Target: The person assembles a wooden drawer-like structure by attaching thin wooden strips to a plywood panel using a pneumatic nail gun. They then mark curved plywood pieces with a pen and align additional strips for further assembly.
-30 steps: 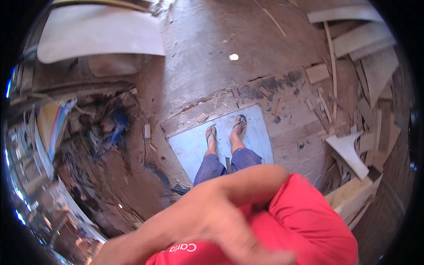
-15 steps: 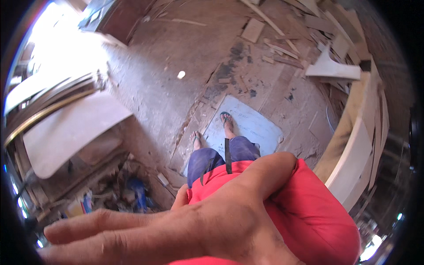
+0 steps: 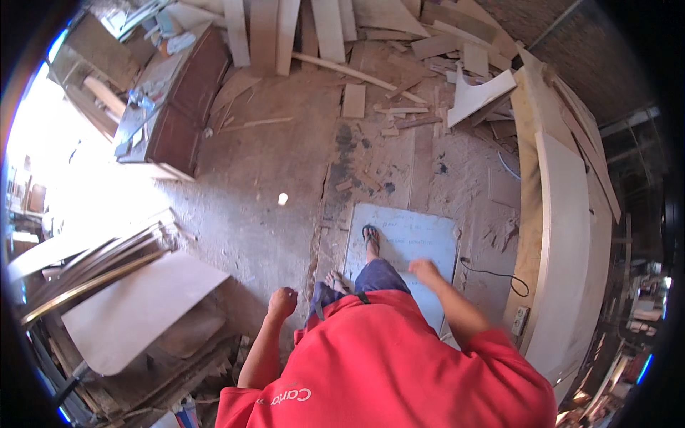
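I look down on my red shirt [image 3: 385, 364] and blue trousers [image 3: 374, 274]. My left hand [image 3: 283, 302] hangs at my side as a closed fist with nothing in it. Out to the right, my right hand [image 3: 426, 271] is slightly blurred and empty, its fingers loosely stretched above a pale grey board [image 3: 417, 239] lying on the floor. One sandalled foot [image 3: 370, 239] stands on that board. The other foot [image 3: 335, 279] is at the board's left edge on the dusty floor.
A tall curved white wooden panel [image 3: 564, 235] stands close on the right, with a power strip [image 3: 519, 319] and black cable [image 3: 492, 272] at its foot. Left lie a bent plywood sheet [image 3: 135, 307] and stacked strips. Wood offcuts [image 3: 399, 93] and a brown cabinet [image 3: 175, 107] fill the far side.
The arm that covered the lower view has dropped away. Both hands now hang at my sides. The view has swung, so the grey board sits at centre right.
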`<state>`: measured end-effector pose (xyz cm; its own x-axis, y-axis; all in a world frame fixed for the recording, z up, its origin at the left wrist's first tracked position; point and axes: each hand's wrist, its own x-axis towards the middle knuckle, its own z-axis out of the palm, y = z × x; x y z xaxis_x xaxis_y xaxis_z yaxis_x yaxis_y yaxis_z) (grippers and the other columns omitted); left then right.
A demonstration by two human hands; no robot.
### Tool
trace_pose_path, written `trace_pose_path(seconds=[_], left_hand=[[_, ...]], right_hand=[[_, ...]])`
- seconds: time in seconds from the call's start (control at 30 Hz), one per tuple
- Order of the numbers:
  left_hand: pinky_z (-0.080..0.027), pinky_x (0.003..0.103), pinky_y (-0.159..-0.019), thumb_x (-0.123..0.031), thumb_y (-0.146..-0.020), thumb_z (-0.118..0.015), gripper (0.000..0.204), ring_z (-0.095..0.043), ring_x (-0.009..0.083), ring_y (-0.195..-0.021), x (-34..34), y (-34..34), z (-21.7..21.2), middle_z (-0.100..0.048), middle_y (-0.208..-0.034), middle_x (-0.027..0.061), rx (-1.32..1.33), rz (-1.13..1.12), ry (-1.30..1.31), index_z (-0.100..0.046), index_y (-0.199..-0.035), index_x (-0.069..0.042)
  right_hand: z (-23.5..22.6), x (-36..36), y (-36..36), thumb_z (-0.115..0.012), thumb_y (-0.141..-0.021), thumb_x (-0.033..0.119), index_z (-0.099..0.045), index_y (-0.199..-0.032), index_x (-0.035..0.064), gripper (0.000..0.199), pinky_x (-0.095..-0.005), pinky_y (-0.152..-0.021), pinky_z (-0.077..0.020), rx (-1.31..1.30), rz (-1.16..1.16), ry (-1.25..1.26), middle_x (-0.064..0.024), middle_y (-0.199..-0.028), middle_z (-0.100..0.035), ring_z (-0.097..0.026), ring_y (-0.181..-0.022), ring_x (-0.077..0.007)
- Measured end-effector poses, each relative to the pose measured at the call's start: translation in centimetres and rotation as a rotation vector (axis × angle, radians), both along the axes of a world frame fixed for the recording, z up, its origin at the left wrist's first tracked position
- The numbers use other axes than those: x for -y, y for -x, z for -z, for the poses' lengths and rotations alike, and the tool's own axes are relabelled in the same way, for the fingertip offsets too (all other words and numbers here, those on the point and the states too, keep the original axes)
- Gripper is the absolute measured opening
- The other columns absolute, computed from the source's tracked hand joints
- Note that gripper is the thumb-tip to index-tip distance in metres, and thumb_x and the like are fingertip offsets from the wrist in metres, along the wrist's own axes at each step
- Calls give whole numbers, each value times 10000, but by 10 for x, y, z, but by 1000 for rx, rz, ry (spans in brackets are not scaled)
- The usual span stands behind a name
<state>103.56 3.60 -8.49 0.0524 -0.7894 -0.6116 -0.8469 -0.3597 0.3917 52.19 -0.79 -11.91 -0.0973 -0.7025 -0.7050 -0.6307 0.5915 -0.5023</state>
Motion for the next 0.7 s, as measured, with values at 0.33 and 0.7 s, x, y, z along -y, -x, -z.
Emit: trace_pose_path(seconds=[0.33, 0.7], left_hand=[[-547, 334, -817, -168, -1051, -611, 223, -692, 165, -864, 220, 216, -301, -732, -891, 80, -1055, 12, 324, -705, -983, 23], [-266, 520, -1237, -538, -1052, -491, 841, -389, 422, -1474, 263, 409, -487, -506, -1494, 298, -2435, 468, -152, -282, -1546, 111]], right_hand=[[40, -192, 61, -747, -850, 566, -382, -1600, 176, 921, -609, -1104, -436, -238, -329, -544, -114, -1618, -426, -493, -1392, -412], [40, -55, 201, -762, -893, 282, -643, -1328, 24, 520, -384, -770, -561, 84, 238, 23, -159, -1145, -735, -702, -861, -221]])
